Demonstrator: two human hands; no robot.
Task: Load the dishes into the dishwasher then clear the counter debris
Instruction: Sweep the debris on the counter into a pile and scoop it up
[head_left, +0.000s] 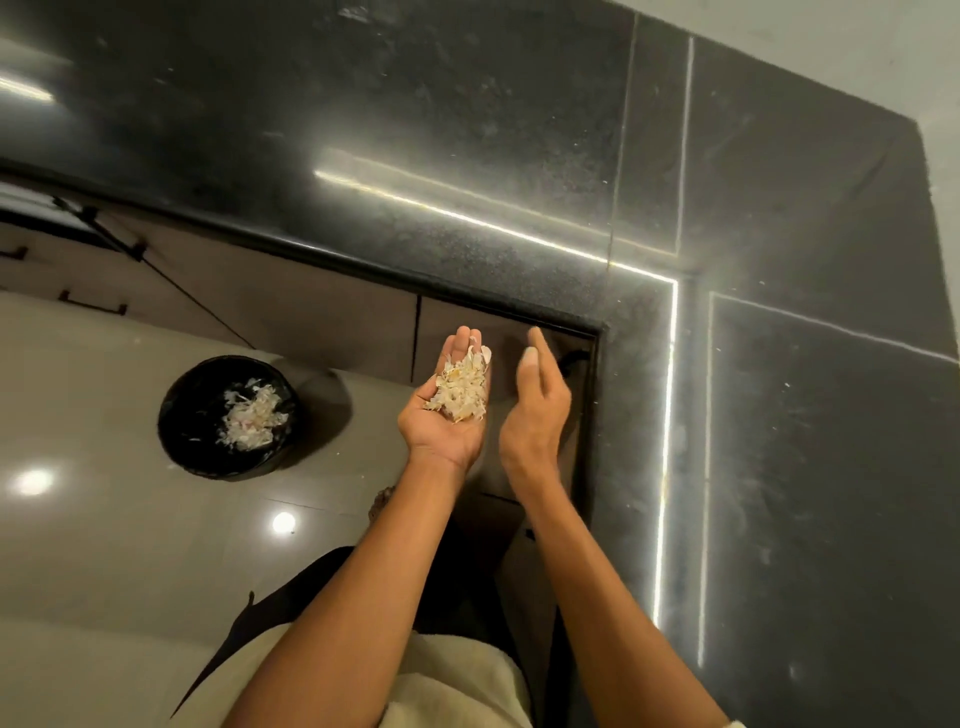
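My left hand (441, 423) is palm up in front of the counter's inner corner, cupping a heap of pale garlic peels (462, 387). Its fingers are nearly straight. My right hand (535, 395) is just to the right of it, edge-on, fingers straight and holding nothing, a small gap between the two hands. On the floor to the left stands a black bin (182, 431) with more pale peels (249, 418) lying inside it. The black stone counter (467, 130) runs across the top and down the right, with a few tiny specks on it.
Brown cabinet fronts (311, 312) sit below the counter's edge, with dark handles at the left. The glossy beige floor (104, 545) reflects ceiling lights. My dark trousers and pale shirt fill the bottom middle. Bright strip-light reflections cross the counter.
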